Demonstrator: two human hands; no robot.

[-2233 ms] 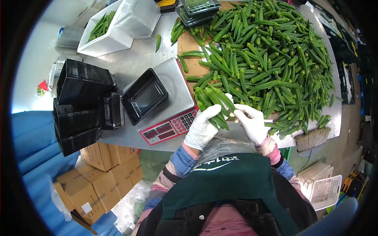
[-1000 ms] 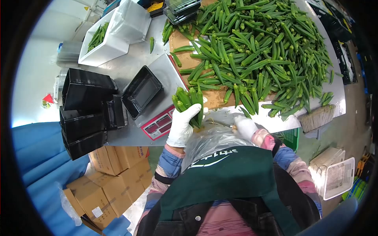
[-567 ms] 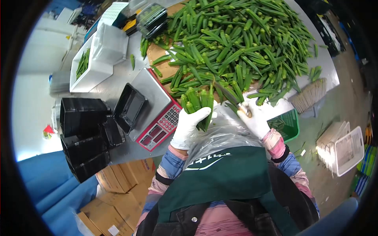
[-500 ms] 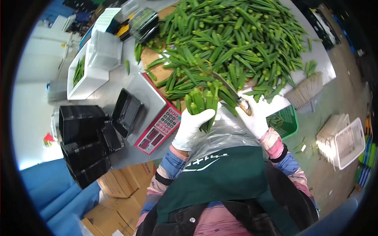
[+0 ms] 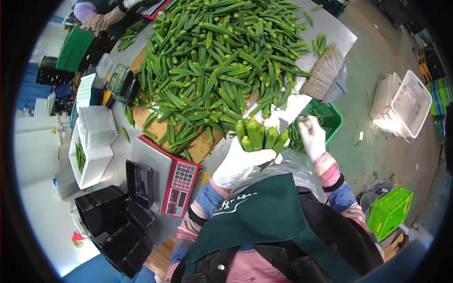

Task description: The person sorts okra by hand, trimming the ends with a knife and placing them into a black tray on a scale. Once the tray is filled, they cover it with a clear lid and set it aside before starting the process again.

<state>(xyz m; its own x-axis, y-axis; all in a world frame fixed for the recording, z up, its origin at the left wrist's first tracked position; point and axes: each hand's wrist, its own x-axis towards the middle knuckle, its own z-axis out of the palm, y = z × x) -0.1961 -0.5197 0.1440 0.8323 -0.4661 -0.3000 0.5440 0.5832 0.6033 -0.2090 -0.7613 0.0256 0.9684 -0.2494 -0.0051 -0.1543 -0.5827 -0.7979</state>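
My left hand point(image 5: 243, 162), in a white glove, is closed around a bunch of okra point(image 5: 257, 134), cut ends facing up toward me. To its right, my gloved right hand point(image 5: 313, 139) is closed and blurred over the green basket point(image 5: 334, 120). A brownish patch at its fingers looks like the handle of the knife point(image 5: 306, 124); the blade cannot be made out. Okra trimmings point(image 5: 296, 139) lie in the basket. Beyond both hands spreads a large pile of okra point(image 5: 212, 61) on the metal table.
Left of me stand a red-edged scale point(image 5: 180, 184), black trays point(image 5: 101, 210) and a white bin point(image 5: 92, 167). A brush point(image 5: 325, 70) lies at the table's right edge. White crates point(image 5: 401, 106) and a bright green crate point(image 5: 390, 212) stand on the floor. Another person's arm point(image 5: 106, 19) shows at far left.
The view has turned rightward. My right hand has moved from beside the left hand and pile out over the green basket, and the knife's blade has dropped from sight. My left hand keeps its okra.
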